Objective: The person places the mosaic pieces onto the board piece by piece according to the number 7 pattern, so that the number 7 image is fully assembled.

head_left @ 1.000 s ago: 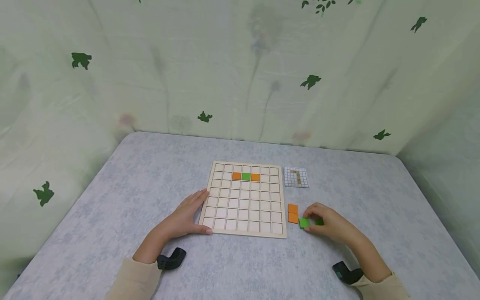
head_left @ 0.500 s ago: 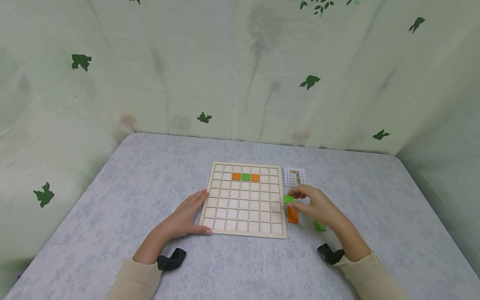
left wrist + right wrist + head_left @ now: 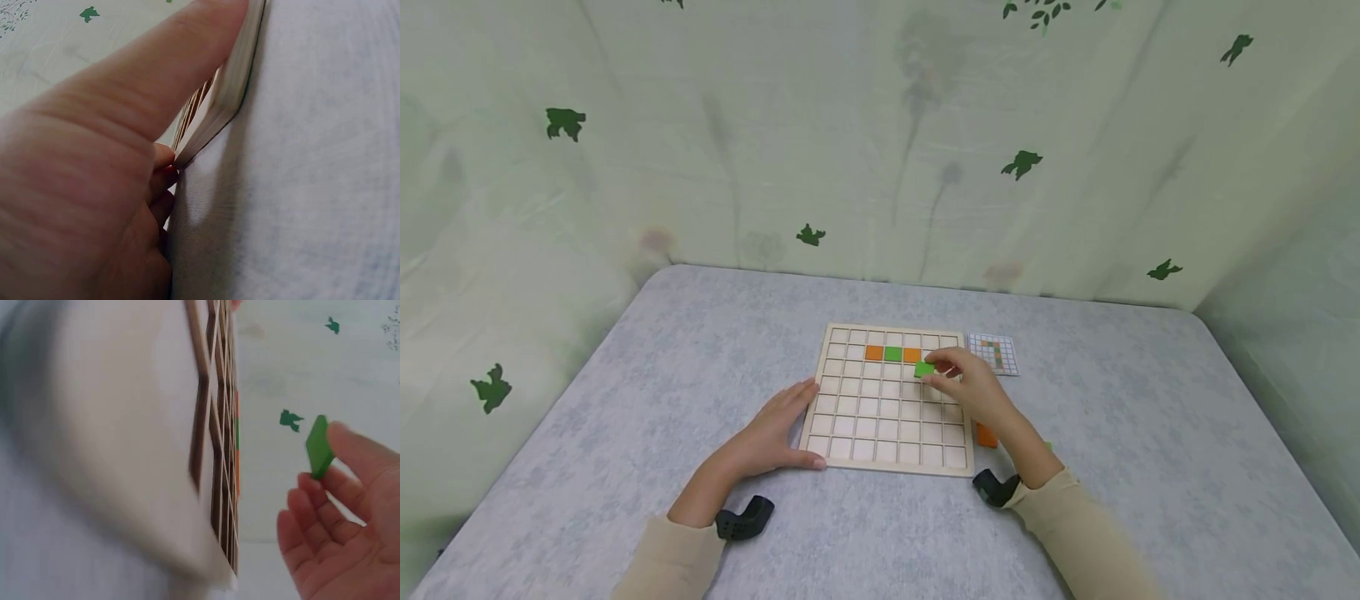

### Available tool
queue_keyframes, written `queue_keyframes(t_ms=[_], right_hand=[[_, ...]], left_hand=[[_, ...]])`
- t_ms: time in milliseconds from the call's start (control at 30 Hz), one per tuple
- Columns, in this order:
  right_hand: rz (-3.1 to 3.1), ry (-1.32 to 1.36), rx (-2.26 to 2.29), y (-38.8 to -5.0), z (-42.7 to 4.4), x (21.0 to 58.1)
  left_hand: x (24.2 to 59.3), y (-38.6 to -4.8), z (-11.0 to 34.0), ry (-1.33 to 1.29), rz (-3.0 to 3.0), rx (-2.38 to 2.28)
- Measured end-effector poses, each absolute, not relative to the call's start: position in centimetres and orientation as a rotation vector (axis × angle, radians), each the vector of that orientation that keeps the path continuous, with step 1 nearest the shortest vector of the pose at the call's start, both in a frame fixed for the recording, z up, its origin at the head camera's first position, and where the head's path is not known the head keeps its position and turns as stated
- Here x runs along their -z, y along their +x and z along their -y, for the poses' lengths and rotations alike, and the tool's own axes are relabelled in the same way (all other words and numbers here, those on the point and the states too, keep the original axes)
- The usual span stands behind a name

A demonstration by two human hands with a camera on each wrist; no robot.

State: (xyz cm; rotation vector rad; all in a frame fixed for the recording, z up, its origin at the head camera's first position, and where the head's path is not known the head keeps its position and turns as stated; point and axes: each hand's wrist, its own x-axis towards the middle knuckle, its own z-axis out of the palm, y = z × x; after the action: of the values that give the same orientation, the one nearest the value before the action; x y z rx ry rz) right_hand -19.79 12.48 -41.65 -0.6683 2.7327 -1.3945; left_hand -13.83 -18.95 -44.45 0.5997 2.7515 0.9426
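Mottled pale-gray tabletop (image 3: 737, 333) across lower half of frame, rounded far corners mid left and mid right. Behind and down both sides: pale green fabric wall (image 3: 865, 150), printed with dark green birds (image 3: 1022, 164). Mid-frame: gridded wooden board (image 3: 866, 426) flat on the table; second row from top, left to right: left orange tile (image 3: 874, 353), placed green tile (image 3: 892, 353), right orange tile (image 3: 912, 355). Just beside board's upper right: printed card (image 3: 1000, 352). By its lower right: loose orange tile (image 3: 987, 436), partly behind forearm; past that, sliver of spare green tile (image 3: 1048, 446).

Vs 1.0 s ago: right hand (image 3: 973, 385) up and left, from loose pieces to over board's upper right. Pinching held green tile (image 3: 923, 369), thumb against fingertips; just below right orange tile in head view, off the surface in right wrist view. Unchanged: left hand (image 3: 772, 429) spread, thumb at board's lower-left corner, fingers at left edge. Same row of three.
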Motion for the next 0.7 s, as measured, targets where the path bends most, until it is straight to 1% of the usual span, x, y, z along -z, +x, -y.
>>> queue_keyframes(t_ms=[167, 400, 700], right_hand=[[-2.711, -0.671, 1.441, -20.4, -11.6, 42.9], [-2.720, -0.575, 1.455, -21.0, -11.0, 44.5], [-2.811, -0.549, 1.377, -21.3, -10.0, 44.7]], left_hand=[[44.5, -13.9, 18.9, 0.602, -2.749, -0.943], [44.4, -13.8, 19.0, 0.594, -2.748, -0.935], [44.6, -13.9, 18.9, 0.611, -2.752, -0.954]])
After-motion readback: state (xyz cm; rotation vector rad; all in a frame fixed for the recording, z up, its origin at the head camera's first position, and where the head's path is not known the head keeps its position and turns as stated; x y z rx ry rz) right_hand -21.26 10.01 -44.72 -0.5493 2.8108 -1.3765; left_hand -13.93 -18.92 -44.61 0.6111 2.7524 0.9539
